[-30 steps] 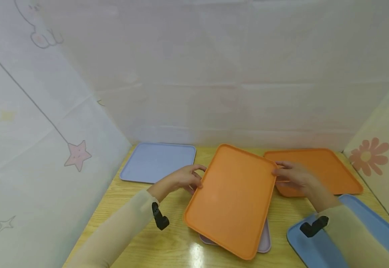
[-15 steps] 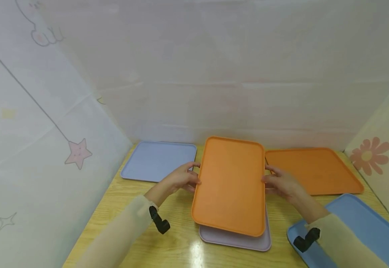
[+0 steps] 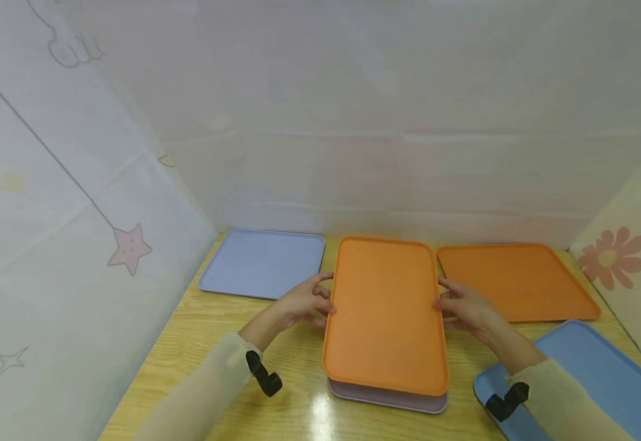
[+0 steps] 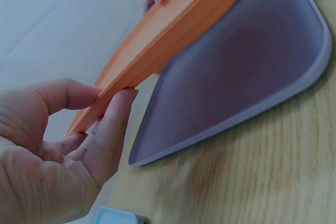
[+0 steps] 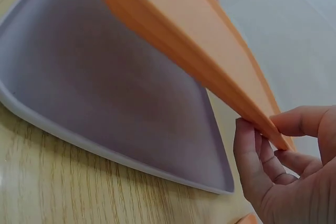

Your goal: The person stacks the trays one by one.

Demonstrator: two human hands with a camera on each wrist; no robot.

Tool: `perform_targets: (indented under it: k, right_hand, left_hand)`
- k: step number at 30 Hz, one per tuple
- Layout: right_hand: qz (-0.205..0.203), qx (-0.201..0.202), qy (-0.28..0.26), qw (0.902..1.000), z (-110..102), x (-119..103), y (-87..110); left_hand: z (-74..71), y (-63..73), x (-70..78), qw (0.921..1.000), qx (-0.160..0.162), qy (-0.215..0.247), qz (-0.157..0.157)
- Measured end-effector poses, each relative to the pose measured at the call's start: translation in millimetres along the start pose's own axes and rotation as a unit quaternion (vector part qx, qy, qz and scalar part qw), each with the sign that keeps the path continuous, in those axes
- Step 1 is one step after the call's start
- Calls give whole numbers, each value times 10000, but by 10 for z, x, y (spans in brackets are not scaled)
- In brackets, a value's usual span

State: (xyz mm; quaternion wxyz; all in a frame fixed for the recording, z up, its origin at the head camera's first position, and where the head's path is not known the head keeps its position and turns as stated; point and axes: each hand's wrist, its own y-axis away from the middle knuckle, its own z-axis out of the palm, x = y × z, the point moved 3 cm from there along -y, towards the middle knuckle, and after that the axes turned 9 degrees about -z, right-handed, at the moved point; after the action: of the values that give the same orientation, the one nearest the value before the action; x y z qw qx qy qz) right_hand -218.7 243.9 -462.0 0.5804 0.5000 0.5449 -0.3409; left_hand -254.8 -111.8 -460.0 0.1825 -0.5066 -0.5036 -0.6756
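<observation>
Cream sleeves [image 3: 199, 380] come in from the lower left and lower right of the frame, a black clip [image 3: 265, 373] at each cuff. At lower right, partly under the right sleeve, a blue tray [image 3: 602, 367] lies slantwise on the wood-grain surface [image 3: 193, 324]. At bottom centre, a mauve tray [image 3: 389, 398] shows only its near strip. Above it, just right of centre, is the light orange tray [image 3: 385, 315], its near end raised clear; whether its far end touches anything I cannot tell. Both hands pinch its long sides, left hand [image 3: 304, 300] and right hand [image 3: 466, 306] opposite each other, thumbs on top, fingers beneath. Farther back, a periwinkle tray [image 3: 265, 263] lies left of centre, a darker orange tray [image 3: 521, 282] at right. Behind hangs pale, creased cloth [image 3: 353, 122], with a red flower [image 3: 613, 257] at far right.
</observation>
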Motion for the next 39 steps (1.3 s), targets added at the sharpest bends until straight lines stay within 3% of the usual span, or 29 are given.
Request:
perform_targets:
  k: [10,25,39]
  right_hand:
    - [-33,10,-63,10000,8,97,56]
    - [0,235,291,9993,50,298,72]
    - [63,290,623,9976,81,423,45]
  left_hand:
    - [66,-36,-148,9999,28,-99,89]
    - [121,-135,-283,10000,35,-73,31]
    - [146,-166,-395,9997,-196,-109,-24]
